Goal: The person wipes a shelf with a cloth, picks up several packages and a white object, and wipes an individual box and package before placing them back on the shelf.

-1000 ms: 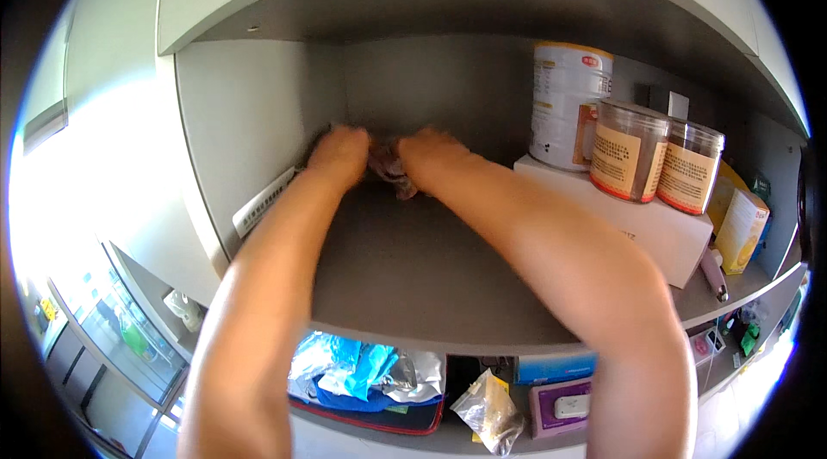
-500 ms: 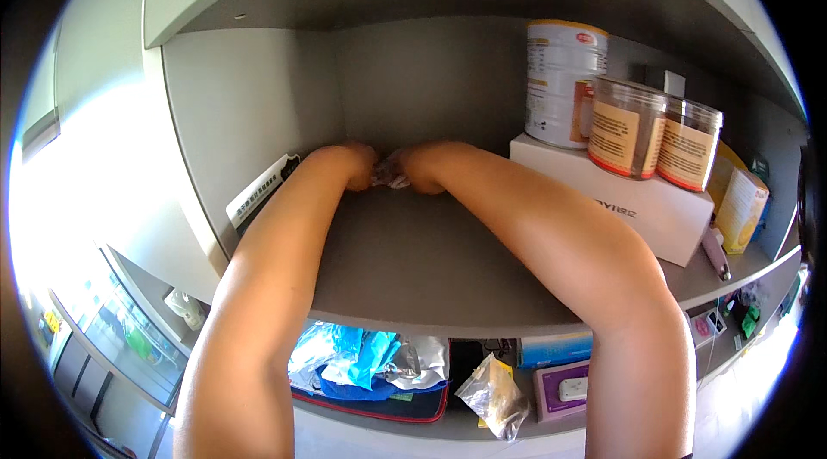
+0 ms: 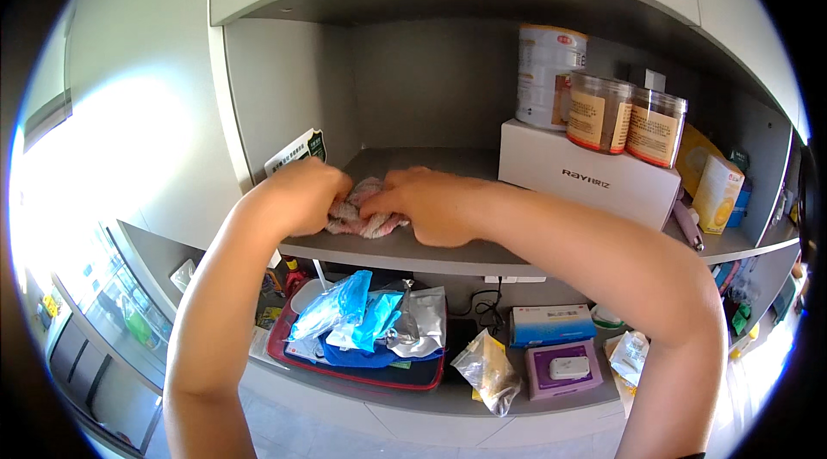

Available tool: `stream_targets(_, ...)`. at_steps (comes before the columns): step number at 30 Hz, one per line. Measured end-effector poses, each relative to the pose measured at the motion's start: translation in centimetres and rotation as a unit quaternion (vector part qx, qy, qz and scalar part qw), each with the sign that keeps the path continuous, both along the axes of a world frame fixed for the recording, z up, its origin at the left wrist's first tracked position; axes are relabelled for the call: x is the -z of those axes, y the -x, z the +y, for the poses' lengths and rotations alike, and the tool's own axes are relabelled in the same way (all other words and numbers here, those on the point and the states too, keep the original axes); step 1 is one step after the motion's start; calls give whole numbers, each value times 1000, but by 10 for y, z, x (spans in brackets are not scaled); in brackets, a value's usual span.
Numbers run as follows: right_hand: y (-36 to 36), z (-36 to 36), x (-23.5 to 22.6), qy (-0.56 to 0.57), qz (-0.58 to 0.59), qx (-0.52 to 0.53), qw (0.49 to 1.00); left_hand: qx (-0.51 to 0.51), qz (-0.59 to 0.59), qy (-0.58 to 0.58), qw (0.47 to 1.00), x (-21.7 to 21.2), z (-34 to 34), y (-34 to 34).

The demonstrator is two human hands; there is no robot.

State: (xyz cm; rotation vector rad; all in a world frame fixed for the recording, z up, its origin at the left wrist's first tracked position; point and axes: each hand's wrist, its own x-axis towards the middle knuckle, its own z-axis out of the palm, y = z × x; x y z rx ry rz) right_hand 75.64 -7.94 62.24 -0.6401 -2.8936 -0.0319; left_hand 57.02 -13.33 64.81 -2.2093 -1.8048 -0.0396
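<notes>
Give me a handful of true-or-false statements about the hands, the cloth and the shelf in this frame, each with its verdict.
1. Both hands are on a crumpled pinkish cloth at the front of the grey shelf. True: the left hand and the right hand press on it from either side.
2. The two clear jars stand directly on the shelf board. False: they stand on a white box.
3. A tall tin stands behind the jars. True.
4. The cloth hangs over the shelf's edge. False: it lies on the board.
5. The level below holds only a red tray. False: blue bags and small boxes lie there too.
</notes>
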Motion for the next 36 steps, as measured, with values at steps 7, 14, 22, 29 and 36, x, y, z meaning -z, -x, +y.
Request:
stream_targets(7,-19,-30,-7,-17,109,-46,993,103,-89,-75,988,1,-48,20)
stream_targets(14,16,25,-10,-66,49,160,984,-1,-74,-7,997,9,35,12)
stream_targets(22,-43,-49,-1,23,78,55,995,217,-183,-85,955,32,-38,5)
stream_targets(29,-131,-103,25,-21,181,156,971,453,-208,-126,858,60,-21,-65)
stream_targets(36,-170,-161,46,-126,154,332,922,505,-269,-234,786,100,-41,-161)
